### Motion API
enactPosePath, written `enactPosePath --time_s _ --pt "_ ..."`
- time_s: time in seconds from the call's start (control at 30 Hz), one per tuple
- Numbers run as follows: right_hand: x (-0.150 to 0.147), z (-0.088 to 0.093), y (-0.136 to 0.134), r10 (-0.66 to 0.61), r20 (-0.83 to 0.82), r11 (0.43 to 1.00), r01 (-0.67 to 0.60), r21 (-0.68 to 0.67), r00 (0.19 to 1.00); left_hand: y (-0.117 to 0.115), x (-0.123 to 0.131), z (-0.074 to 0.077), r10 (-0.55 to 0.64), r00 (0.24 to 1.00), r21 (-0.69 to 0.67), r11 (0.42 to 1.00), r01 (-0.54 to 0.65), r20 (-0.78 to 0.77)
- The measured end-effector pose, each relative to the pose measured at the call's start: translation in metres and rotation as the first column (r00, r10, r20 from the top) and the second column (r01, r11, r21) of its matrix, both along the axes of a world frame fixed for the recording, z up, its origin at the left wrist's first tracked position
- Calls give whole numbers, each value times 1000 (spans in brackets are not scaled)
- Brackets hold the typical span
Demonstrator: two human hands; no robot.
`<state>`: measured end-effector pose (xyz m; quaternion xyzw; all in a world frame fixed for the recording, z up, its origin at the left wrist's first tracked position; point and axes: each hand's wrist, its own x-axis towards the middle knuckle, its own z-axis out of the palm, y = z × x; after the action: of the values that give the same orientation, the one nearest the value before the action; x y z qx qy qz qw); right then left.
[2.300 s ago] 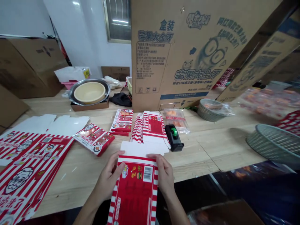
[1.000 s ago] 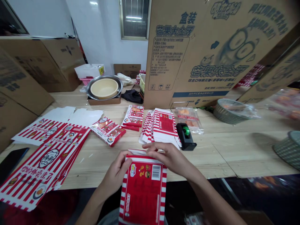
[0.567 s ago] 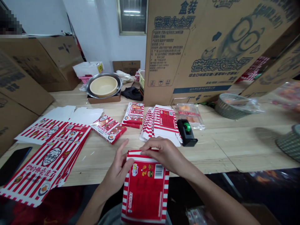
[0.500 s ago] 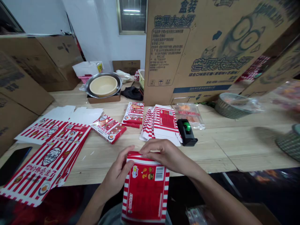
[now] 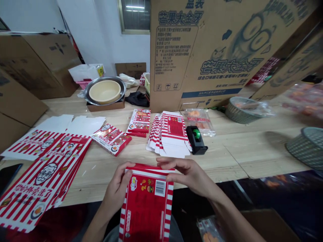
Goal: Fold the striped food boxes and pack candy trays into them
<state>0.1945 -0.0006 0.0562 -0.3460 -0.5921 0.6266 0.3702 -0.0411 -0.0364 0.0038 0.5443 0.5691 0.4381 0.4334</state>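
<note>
A red carton [image 5: 146, 208] with striped edges and a barcode stands upright in front of my body, its top end just past the table's near edge. My left hand [image 5: 114, 186] grips its upper left corner, thumb on the printed face. At the upper right corner, my right hand [image 5: 190, 174] has its thumb against the front and its fingers over the top edge. The carton's top flap looks almost closed. What is inside cannot be seen. Beyond my hands lie a fanned stack of striped cartons [image 5: 174, 129] and a black tape dispenser [image 5: 196, 141].
Flat printed sheets [image 5: 47, 178] cover the table's left side, near a phone [image 5: 8, 176]. Red boxes [image 5: 112, 139] lie mid-table. Clear bags [image 5: 200, 121], green baskets [image 5: 242, 112], a basin [image 5: 104, 91] and a tall cardboard box [image 5: 184, 74] stand farther back.
My right hand has shifted from bending over the carton's top to its right upper corner, uncovering more of the top edge. The left hand keeps its hold. The whole view has shifted slightly.
</note>
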Motion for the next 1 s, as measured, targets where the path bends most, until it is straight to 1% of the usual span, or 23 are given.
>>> enactPosePath --time_s 0.13,0.2,0.3,0.37,0.4,0.43,0.47,0.5,0.53,0.57,0.6,0.63,0.67,0.7,0.77,0.8,0.87,0.93,1.0 --pt "1 -13 -14 5 26 1000 -5 10 1000 3 3 -5 0 998 48 999 3 -65" --pt "-2 -22 -21 -69 27 993 67 93 997 4 5 -7 14 997 78 997 -8 -80" --pt "-9 -31 -25 -244 3 939 236 250 970 7 8 -6 58 995 101 994 -50 -76" --pt "-7 -33 -20 -280 -18 919 273 284 960 12 7 -4 58 995 108 993 -48 -86" --pt "-2 -35 -14 -287 -17 917 279 286 958 15 4 -2 55 994 111 993 -44 -90" --pt "7 -37 -6 -335 7 905 319 282 942 19 -1 0 66 994 115 992 -56 -86" --pt "20 -41 4 -430 44 873 403 276 902 24 -7 3 91 993 123 989 -82 -72" --pt "36 -46 16 -543 81 820 507 267 836 29 -16 6 127 991 135 984 -119 -51" --pt "55 -52 28 -726 152 685 684 251 671 35 -26 10 161 986 149 977 -154 -36" --pt "75 -60 39 -811 186 584 778 232 554 40 -36 15 181 983 164 971 -172 -40" --pt "94 -68 50 -837 219 542 815 204 502 44 -46 20 179 981 181 970 -163 -80" --pt "112 -77 59 -840 256 526 835 162 479 48 -54 25 159 975 191 973 -129 -152" --pt "127 -86 66 -825 291 531 841 108 484 51 -61 29 120 964 188 979 -76 -236" --pt "139 -93 71 -804 312 546 836 50 507 52 -64 33 73 946 168 986 -20 -315" --pt "152 -106 74 -769 310 573 818 -57 559 53 -63 37 -37 913 96 992 83 -407" --pt "154 -111 72 -764 285 578 811 -94 578 54 -60 38 -85 904 55 991 118 -419" --pt "151 -119 64 -780 208 576 807 -133 591 54 -51 35 -149 898 -24 988 153 -413" --pt "145 -128 55 -807 132 560 817 -139 576 55 -42 32 -168 909 -75 986 151 -382" --pt "138 -138 49 -836 88 530 838 -127 542 57 -34 29 -173 924 -93 984 150 -342"
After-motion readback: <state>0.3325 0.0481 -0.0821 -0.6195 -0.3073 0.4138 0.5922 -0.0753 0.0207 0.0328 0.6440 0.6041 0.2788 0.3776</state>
